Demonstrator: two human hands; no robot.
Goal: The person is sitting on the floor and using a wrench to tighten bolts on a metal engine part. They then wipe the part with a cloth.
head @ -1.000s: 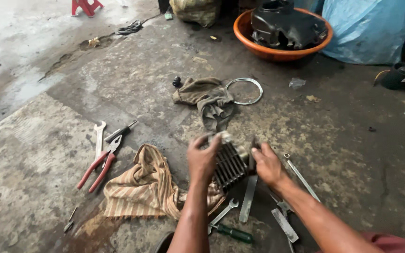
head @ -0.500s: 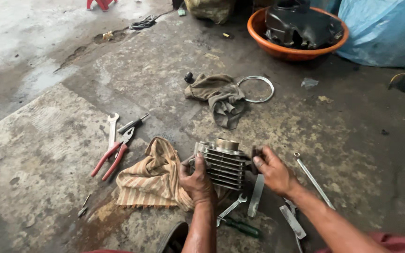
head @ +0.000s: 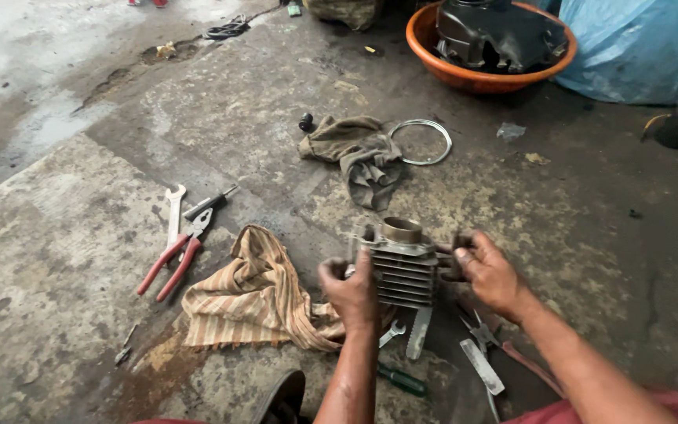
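Floor [head: 606, 235]: stained, oily concrete slab; carries every item listed below.
Blue sheet [head: 637, 47]: crumpled plastic at the far right edge of the floor, just beside the bowl.
Bowl [head: 433, 67]: round, orange, at the far edge right of centre; holds a dark engine casing [head: 500, 31].
Striped cloth [head: 256, 294]: tan with brown stripes, bunched, near edge left of centre, touching the left hand's side of the cylinder.
Grey rag [head: 359, 153]: crumpled, mid-floor, beyond the cylinder; a small black knob [head: 306, 122] sits at its left tip.
Cylinder [head: 400, 263]: finned grey metal engine cylinder with an open round bore on top, upright, held just above the floor near the near edge, centre, between both hands.
Left hand [head: 352, 292]: clenched around the cylinder's left fins, thumb on top.
Right hand [head: 492, 271]: fingers wrapped on the cylinder's right side.
Wire ring [head: 422, 141]: thin metal hoop lying flat, touching the grey rag's right side.
Pliers [head: 170, 263]: red handles, left of the striped cloth, apart from it.
Spanner [head: 174, 210]: silver, open-ended, just beyond the pliers.
Black-handled screwdriver [head: 209, 202]: lying aslant, just beside the spanner.
Flat tools [head: 480, 357]: several metal pieces under the right forearm, near edge; kinds not clear.
Green-handled screwdriver [head: 402, 381]: near edge, below the cylinder.
Small bolt [head: 123, 353]: near left, well apart from the cloth.
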